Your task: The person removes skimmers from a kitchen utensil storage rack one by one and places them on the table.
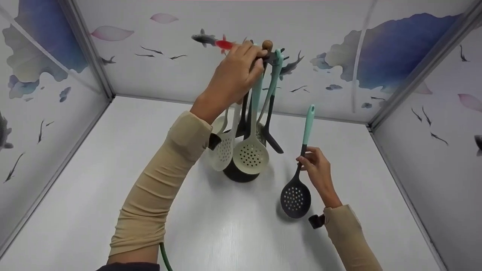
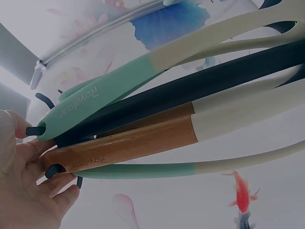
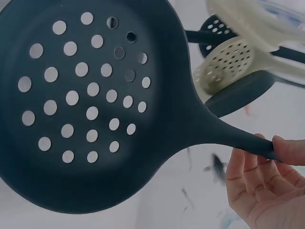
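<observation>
Pinching the black skimmer [image 1: 295, 199] by its dark neck, the right hand [image 1: 318, 167] holds it to the right of the rack [image 1: 241, 177], well apart from it. The skimmer's green handle [image 1: 308, 126] points up and its holed bowl hangs down over the white table [image 1: 226, 237]; whether the bowl touches the table I cannot tell. In the right wrist view, thumb and fingers close on the neck from opposite sides.

At the rack's top, just beside its round wooden knob [image 1: 267, 45], the left hand [image 1: 239, 69] grips with bent fingers. Black hooks [image 2: 35, 130] poke out around these fingers, carrying a green handle and a wooden handle [image 2: 128, 143], both marked "Royalstar". Below hang two pale skimmers [image 1: 250, 156], bowls down in front of the rack's dark round base, with darker tools behind.

Beige sleeves [image 1: 147, 195] cover both forearms, and a green cable [image 1: 165, 256] shows by the left one. Fish, petals and blue shapes decorate the white walls [image 1: 241, 19].
</observation>
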Tool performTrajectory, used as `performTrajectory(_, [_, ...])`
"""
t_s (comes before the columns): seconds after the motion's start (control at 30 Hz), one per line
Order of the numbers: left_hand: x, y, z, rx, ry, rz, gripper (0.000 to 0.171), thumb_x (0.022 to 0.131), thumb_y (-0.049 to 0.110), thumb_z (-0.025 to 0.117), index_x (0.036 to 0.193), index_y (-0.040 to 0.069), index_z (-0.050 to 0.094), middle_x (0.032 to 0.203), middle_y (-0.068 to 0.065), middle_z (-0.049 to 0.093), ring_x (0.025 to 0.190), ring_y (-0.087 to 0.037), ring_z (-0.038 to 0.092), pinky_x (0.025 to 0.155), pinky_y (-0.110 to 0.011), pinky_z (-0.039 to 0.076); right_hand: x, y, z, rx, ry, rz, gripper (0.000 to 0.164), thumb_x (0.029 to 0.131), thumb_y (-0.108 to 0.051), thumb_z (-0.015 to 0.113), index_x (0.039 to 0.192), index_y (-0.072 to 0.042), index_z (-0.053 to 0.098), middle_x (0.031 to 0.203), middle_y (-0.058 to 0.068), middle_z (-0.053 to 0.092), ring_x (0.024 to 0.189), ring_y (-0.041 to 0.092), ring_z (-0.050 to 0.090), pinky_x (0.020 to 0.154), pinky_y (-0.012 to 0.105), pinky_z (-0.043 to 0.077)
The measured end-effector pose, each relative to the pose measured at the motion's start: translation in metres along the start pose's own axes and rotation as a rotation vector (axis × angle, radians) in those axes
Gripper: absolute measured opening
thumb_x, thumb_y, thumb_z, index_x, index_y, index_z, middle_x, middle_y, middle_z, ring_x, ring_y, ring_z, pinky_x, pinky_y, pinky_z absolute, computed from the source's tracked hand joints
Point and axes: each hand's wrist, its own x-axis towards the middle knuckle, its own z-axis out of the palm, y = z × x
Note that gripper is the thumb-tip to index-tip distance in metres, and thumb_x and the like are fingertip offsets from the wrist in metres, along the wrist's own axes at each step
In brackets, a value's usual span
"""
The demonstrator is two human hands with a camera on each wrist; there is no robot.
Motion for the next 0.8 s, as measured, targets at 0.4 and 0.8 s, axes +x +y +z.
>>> performTrajectory(0.4, [0.000, 0.000, 0.000, -0.001, 0.003, -0.007, 0.038, 0.098, 0.026, 0.031, 0.128, 0.013, 0.052, 0.128, -0.003, 0.050, 0.121, -0.017, 0.040, 0.104, -0.028, 0.035, 0.026, 0.067, 0.014, -0.076, 0.029, 0.150, 0.030, 0.091, -0.006, 0.055, 0.118, 0.001, 0.046, 0.098, 0.023, 0.065, 0.083, 0.023, 0.064, 0.062, 0.018, 0.050])
performTrajectory(0.8, [0.000, -0.002, 0.001, -0.001, 0.006, 0.002, 0.039, 0.099, 0.028, 0.030, 0.128, 0.013, 0.051, 0.128, -0.003, 0.049, 0.122, -0.017, 0.039, 0.105, -0.028, 0.034, 0.033, 0.086, 0.019, -0.157, -0.194, 0.345, 0.038, 0.089, 0.005, 0.037, 0.123, 0.007, 0.055, 0.124, 0.026, 0.054, 0.109, 0.031, 0.055, 0.092, 0.040, 0.047])
